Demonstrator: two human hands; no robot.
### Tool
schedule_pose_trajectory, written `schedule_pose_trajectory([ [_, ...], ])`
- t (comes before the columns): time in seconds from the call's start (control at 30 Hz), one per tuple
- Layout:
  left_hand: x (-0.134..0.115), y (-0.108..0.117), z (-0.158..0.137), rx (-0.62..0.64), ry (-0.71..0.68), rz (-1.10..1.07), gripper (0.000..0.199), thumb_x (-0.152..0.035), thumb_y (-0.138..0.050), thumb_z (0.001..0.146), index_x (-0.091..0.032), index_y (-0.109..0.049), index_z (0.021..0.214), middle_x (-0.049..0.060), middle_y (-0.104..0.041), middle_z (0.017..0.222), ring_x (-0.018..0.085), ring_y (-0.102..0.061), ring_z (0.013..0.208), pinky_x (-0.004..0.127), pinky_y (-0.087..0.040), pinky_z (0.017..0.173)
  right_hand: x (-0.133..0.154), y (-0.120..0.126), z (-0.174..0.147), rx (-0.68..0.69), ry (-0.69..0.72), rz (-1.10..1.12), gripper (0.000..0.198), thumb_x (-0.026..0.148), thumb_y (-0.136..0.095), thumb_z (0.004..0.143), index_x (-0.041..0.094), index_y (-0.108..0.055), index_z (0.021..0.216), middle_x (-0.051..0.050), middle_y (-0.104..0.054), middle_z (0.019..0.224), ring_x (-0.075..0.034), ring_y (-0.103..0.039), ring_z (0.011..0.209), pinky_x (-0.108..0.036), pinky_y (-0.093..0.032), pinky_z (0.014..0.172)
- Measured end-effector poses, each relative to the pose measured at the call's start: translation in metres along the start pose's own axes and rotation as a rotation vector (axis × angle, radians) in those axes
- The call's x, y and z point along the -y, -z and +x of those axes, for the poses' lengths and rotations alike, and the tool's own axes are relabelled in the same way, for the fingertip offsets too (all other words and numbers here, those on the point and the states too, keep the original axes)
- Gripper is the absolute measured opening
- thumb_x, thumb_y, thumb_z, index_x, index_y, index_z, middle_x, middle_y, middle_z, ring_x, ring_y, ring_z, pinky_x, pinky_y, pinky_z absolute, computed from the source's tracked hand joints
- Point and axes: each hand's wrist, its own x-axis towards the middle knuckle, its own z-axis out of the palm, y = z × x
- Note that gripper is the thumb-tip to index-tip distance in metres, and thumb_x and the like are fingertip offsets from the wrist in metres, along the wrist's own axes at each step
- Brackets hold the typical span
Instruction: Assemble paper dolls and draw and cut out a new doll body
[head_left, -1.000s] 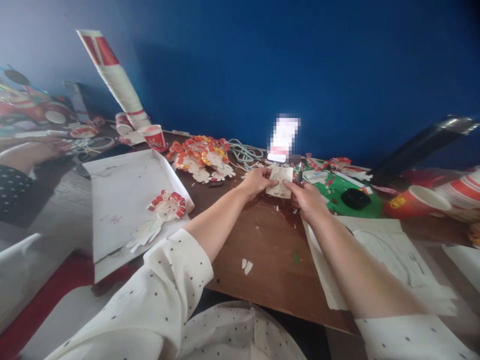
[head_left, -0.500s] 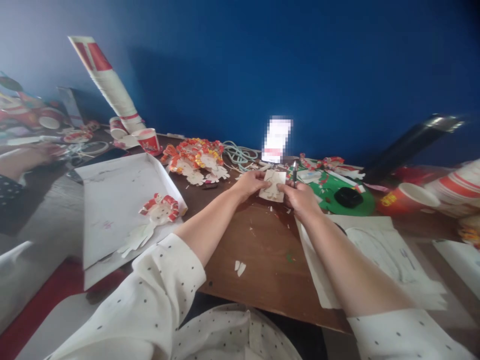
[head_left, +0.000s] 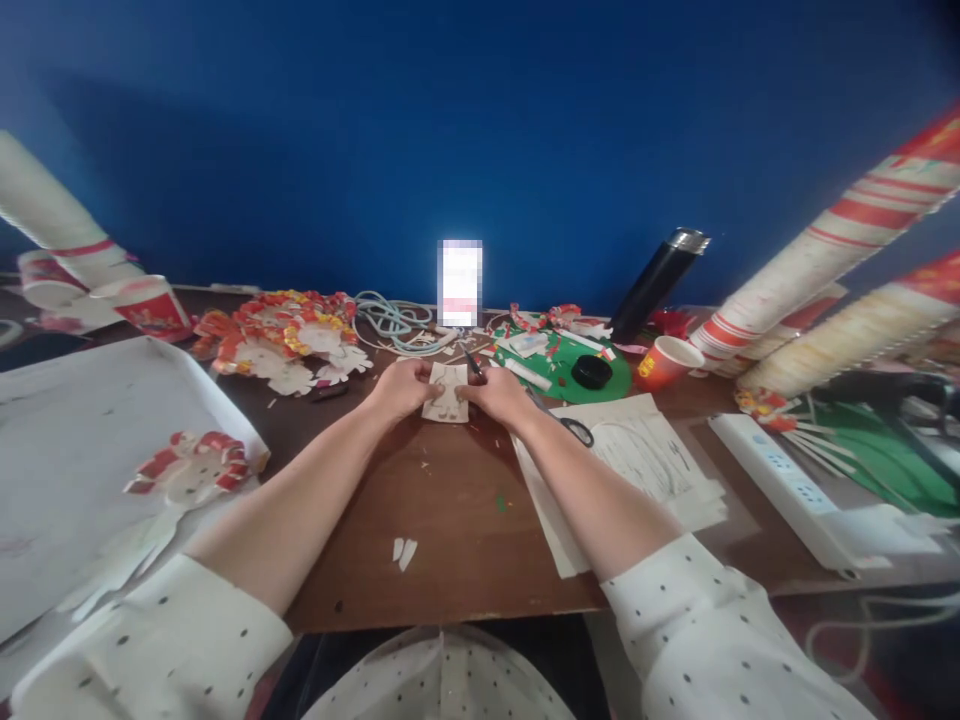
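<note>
A small piece of white paper (head_left: pixel 448 392) with a drawn outline on it is held up between both my hands over the brown table. My left hand (head_left: pixel 403 388) pinches its left edge. Gripping the right edge, my right hand (head_left: pixel 501 393) also has a dark pen (head_left: pixel 475 366) sticking up from its fingers. Behind the hands, a lit phone screen (head_left: pixel 460 285) leans near the blue wall. Two white paper scraps (head_left: pixel 404 553) lie on the table nearer my body.
Paper cut-outs (head_left: pixel 300 340) with red and orange trim are piled at left, beside a white box lid (head_left: pixel 67 420). To the right are a green mat (head_left: pixel 622 385), a black flask (head_left: pixel 660 280), an orange cup (head_left: pixel 670 362), scissors (head_left: pixel 579 432), paper sheets (head_left: pixel 637 460) and a power strip (head_left: pixel 780 490).
My view has swung to the right, so the co-worker's arm at the left is out of sight and the power strip shows. Both hands still hold the paper.
</note>
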Motion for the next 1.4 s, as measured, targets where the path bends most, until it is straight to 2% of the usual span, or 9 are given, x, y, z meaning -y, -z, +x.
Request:
schedule_pose_trajectory([
  [0.2, -0.005, 0.003, -0.016, 0.075, -0.030, 0.218, 0.026, -0.021, -0.068, 0.064, -0.014, -0.070, 0.089, 0.005, -0.072, 0.081, 0.020, -0.066, 0.076, 0.026, -0.048, 0.067, 0.007, 0.005, -0.007, 0.126, 0.033, -0.138, 0.021, 0.032, -0.067, 0.067, 0.019, -0.055, 0.055, 0.004, -0.051, 0.051, -0.012, -0.047, 0.054, -0.025, -0.031, 0.053],
  [0.33, -0.001, 0.001, -0.021, 0.043, -0.023, 0.283, 0.031, -0.022, -0.071, 0.063, -0.014, -0.066, 0.092, 0.007, -0.071, 0.087, 0.021, -0.065, 0.079, 0.027, -0.048, 0.069, 0.008, 0.004, -0.008, 0.181, 0.055, -0.197, 0.020, 0.033, -0.067, 0.067, 0.020, -0.057, 0.056, 0.004, -0.052, 0.050, -0.012, -0.047, 0.051, -0.025, -0.030, 0.051],
  [0.73, -0.019, -0.004, -0.044, -0.014, -0.011, 0.671, 0.051, -0.030, -0.070, 0.073, -0.010, -0.052, 0.116, 0.019, -0.062, 0.113, 0.030, -0.063, 0.103, 0.036, -0.047, 0.084, 0.003, -0.002, -0.005, 0.114, 0.085, -0.371, 0.021, 0.036, -0.071, 0.064, 0.022, -0.056, 0.069, -0.003, -0.062, 0.064, -0.018, -0.055, 0.062, -0.028, -0.031, 0.056],
  [0.83, -0.022, -0.003, -0.056, -0.126, -0.175, 0.825, 0.041, -0.028, -0.068, 0.077, -0.010, -0.055, 0.111, 0.017, -0.057, 0.118, 0.030, -0.058, 0.109, 0.036, -0.046, 0.089, 0.000, -0.003, -0.003, 0.109, 0.079, -0.373, 0.023, 0.037, -0.071, 0.065, 0.022, -0.054, 0.071, -0.002, -0.063, 0.066, -0.018, -0.055, 0.062, -0.029, -0.032, 0.056],
  [0.9, -0.021, -0.004, -0.062, -0.077, -0.367, 0.921, 0.018, -0.020, -0.057, 0.084, -0.012, -0.061, 0.099, 0.013, -0.060, 0.110, 0.028, -0.056, 0.108, 0.036, -0.046, 0.090, -0.001, -0.003, -0.003, 0.101, 0.074, -0.370, 0.024, 0.037, -0.071, 0.065, 0.022, -0.053, 0.072, -0.003, -0.064, 0.067, -0.018, -0.056, 0.062, -0.028, -0.033, 0.057],
  [1.0, -0.018, -0.008, -0.068, 0.108, -0.523, 1.005, 0.020, -0.012, -0.046, 0.088, -0.013, -0.066, 0.089, 0.010, -0.065, 0.099, 0.025, -0.058, 0.101, 0.035, -0.046, 0.090, -0.001, -0.005, -0.004, 0.096, 0.069, -0.367, 0.026, 0.037, -0.072, 0.065, 0.023, -0.052, 0.073, -0.003, -0.065, 0.070, -0.019, -0.058, 0.065, -0.028, -0.035, 0.058],
  [1.2, -0.018, -0.010, -0.071, 0.254, -0.470, 1.043, 0.026, -0.010, -0.049, 0.085, -0.012, -0.066, 0.104, 0.012, -0.065, 0.106, 0.026, -0.061, 0.098, 0.036, -0.049, 0.084, 0.000, -0.004, -0.007, 0.107, 0.046, -0.296, 0.023, 0.033, -0.071, 0.068, 0.023, -0.051, 0.074, -0.001, -0.066, 0.072, -0.018, -0.059, 0.065, -0.027, -0.037, 0.059],
  [1.33, -0.022, -0.008, -0.072, 0.301, -0.436, 1.038, 0.029, -0.008, -0.048, 0.084, -0.011, -0.065, 0.106, 0.013, -0.065, 0.109, 0.027, -0.061, 0.099, 0.037, -0.048, 0.085, 0.000, 0.013, -0.008, -0.024, 0.048, -0.126, 0.017, 0.036, -0.065, 0.076, 0.021, -0.059, 0.084, -0.004, -0.068, 0.081, -0.017, -0.060, 0.071, -0.028, -0.042, 0.065],
  [1.4, -0.024, -0.008, -0.073, 0.329, -0.438, 1.039, 0.030, -0.008, -0.049, 0.083, -0.010, -0.065, 0.107, 0.015, -0.064, 0.112, 0.028, -0.061, 0.101, 0.037, -0.048, 0.086, 0.001, 0.022, -0.010, -0.039, 0.050, 0.001, 0.021, 0.039, -0.056, 0.083, 0.021, -0.064, 0.090, -0.005, -0.069, 0.083, -0.017, -0.059, 0.065, -0.029, -0.042, 0.059],
])
